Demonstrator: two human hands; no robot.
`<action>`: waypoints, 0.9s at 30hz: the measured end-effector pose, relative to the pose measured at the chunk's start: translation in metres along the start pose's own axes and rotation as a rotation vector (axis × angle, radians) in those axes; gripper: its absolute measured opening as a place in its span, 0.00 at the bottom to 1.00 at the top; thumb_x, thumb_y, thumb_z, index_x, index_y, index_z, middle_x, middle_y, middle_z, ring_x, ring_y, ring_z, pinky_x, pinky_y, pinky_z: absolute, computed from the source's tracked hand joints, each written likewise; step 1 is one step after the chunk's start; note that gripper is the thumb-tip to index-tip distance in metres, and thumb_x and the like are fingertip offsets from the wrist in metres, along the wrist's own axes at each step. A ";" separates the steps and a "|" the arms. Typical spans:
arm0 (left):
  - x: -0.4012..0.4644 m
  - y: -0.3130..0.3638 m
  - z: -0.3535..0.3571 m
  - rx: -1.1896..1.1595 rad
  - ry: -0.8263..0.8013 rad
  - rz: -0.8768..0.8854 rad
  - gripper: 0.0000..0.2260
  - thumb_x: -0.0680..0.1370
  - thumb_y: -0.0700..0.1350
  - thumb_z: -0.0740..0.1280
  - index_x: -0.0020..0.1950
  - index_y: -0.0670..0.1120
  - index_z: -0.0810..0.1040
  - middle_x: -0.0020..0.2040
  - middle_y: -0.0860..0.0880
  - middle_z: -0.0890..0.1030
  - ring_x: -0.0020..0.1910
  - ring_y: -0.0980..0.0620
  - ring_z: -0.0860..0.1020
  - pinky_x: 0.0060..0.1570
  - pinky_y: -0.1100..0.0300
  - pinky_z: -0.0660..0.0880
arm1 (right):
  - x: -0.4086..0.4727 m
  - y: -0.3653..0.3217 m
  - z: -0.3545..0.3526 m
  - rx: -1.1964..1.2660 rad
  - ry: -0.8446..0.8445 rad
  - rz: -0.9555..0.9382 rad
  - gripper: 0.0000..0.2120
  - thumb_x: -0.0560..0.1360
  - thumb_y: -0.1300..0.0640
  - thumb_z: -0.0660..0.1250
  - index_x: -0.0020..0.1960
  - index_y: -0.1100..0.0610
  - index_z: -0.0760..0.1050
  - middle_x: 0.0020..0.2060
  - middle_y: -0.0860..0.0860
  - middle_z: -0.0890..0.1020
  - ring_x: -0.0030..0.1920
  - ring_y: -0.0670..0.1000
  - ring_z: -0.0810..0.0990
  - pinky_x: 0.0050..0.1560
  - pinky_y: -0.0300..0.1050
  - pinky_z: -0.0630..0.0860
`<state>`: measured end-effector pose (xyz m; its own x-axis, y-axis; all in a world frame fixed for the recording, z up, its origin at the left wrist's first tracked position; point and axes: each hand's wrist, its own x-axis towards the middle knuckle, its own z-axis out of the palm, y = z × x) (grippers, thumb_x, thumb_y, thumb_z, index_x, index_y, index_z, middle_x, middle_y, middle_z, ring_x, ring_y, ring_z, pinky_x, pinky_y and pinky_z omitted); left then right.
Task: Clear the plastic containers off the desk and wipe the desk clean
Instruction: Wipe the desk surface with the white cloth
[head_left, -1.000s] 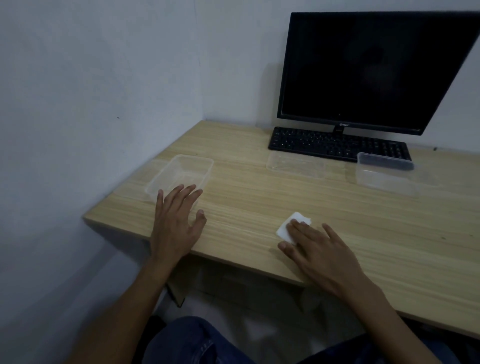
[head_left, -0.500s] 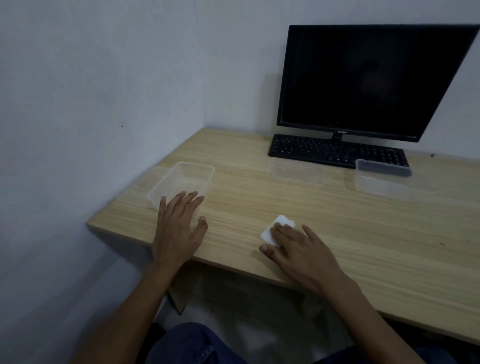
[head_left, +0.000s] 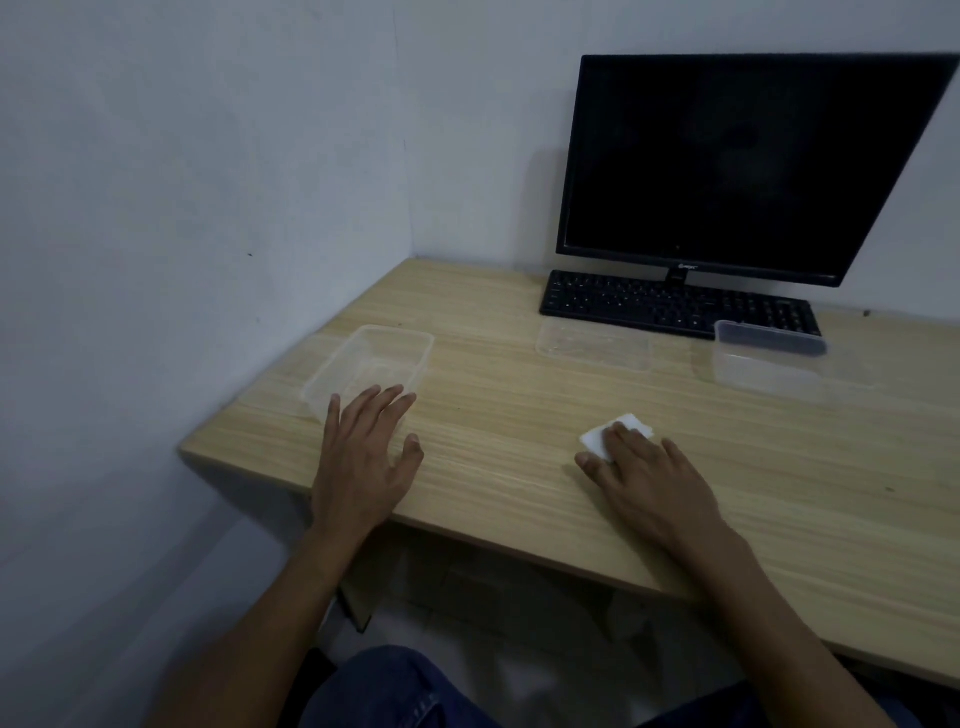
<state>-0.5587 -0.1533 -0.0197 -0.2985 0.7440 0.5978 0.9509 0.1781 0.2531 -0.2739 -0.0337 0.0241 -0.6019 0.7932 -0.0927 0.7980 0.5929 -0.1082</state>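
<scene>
The right hand (head_left: 649, 475) is pressing flat fingers on a white folded tissue (head_left: 597, 439) near the light wooden desk's (head_left: 519, 441) front edge. The left hand (head_left: 363, 457), released, is lying beside a clear rectangular plastic container (head_left: 374, 364) at the left edge.

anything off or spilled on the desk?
No spill or damage visible. Only oddity: the right clear container leans tilted against the keyboard front edge instead of sitting flat. The other two containers lie flat.
</scene>
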 end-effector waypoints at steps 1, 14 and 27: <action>0.000 0.000 0.000 0.000 0.005 0.002 0.23 0.76 0.53 0.55 0.68 0.47 0.73 0.68 0.48 0.74 0.71 0.48 0.66 0.74 0.44 0.49 | 0.011 -0.003 0.002 0.015 0.017 -0.018 0.30 0.81 0.39 0.44 0.78 0.52 0.49 0.78 0.52 0.53 0.77 0.49 0.51 0.76 0.51 0.45; 0.001 -0.001 0.001 -0.005 0.013 -0.011 0.23 0.76 0.54 0.56 0.68 0.48 0.72 0.69 0.49 0.73 0.71 0.50 0.65 0.75 0.45 0.49 | 0.103 -0.081 0.008 0.004 -0.006 -0.279 0.35 0.79 0.35 0.45 0.79 0.55 0.47 0.78 0.52 0.51 0.77 0.49 0.50 0.76 0.49 0.43; 0.001 0.001 0.001 0.007 0.001 -0.022 0.24 0.76 0.55 0.56 0.71 0.48 0.70 0.71 0.49 0.71 0.72 0.50 0.63 0.75 0.46 0.46 | 0.116 -0.062 0.009 -0.024 -0.043 -0.301 0.37 0.78 0.32 0.44 0.79 0.53 0.45 0.78 0.49 0.49 0.77 0.47 0.49 0.76 0.48 0.43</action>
<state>-0.5578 -0.1518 -0.0199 -0.3190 0.7390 0.5934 0.9448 0.1985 0.2607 -0.3931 0.0201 0.0115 -0.8116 0.5753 -0.1016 0.5840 0.8037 -0.1140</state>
